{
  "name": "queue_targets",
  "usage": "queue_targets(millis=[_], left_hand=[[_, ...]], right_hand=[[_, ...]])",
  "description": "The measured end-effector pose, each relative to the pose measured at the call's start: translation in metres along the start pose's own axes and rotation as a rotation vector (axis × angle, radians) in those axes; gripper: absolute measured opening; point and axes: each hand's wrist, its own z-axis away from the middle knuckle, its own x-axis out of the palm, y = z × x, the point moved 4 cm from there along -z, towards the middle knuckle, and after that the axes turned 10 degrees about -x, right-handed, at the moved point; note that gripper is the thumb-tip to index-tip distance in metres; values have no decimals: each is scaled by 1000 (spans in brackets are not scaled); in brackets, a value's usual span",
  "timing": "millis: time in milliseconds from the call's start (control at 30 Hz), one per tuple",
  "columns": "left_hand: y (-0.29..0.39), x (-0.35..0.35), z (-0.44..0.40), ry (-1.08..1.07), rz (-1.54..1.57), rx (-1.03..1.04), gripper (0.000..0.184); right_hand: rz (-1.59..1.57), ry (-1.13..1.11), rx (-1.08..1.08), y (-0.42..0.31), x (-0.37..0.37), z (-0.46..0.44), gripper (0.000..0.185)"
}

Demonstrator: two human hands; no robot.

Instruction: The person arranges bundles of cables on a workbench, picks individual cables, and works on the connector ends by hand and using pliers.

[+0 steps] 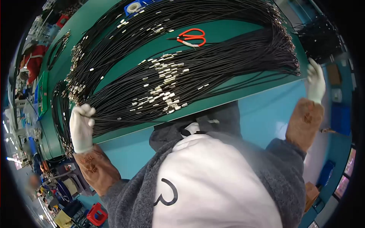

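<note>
A large bundle of thin black cables (228,57) with pale labels (167,76) around its middle lies across the green table (125,49). My left hand (81,127), in a white glove, is at the bundle's near left end. Its fingers are curled around a black cable that runs rightward along the near side. Past the bundle's right end, at the table's edge, is my gloved right hand (316,81). Its fingers are bent together, and what they hold, if anything, cannot be made out. Red-handled scissors (194,37) lie behind the bundle.
A second long bundle of labelled black cables (102,49) curves along the back and left. A tape roll (133,7) sits in a blue holder at the far edge. More dark cables (319,40) are at the far right. A red stool (97,214) stands at lower left.
</note>
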Motion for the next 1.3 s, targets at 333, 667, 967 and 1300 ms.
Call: queue_targets(millis=[333, 667, 967, 1300], left_hand=[[-42, 195, -35, -330, 15, -106, 34], [-69, 206, -41, -304, 151, -245, 21], [-87, 208, -46, -389, 201, -289, 17], [-81, 207, -38, -247, 182, -313, 18]], right_hand=[[106, -1100, 249, -25, 325, 135, 27], [203, -1165, 438, 0, 348, 170, 18], [148, -945, 274, -12, 359, 159, 11], [126, -928, 217, 5, 364, 164, 8]])
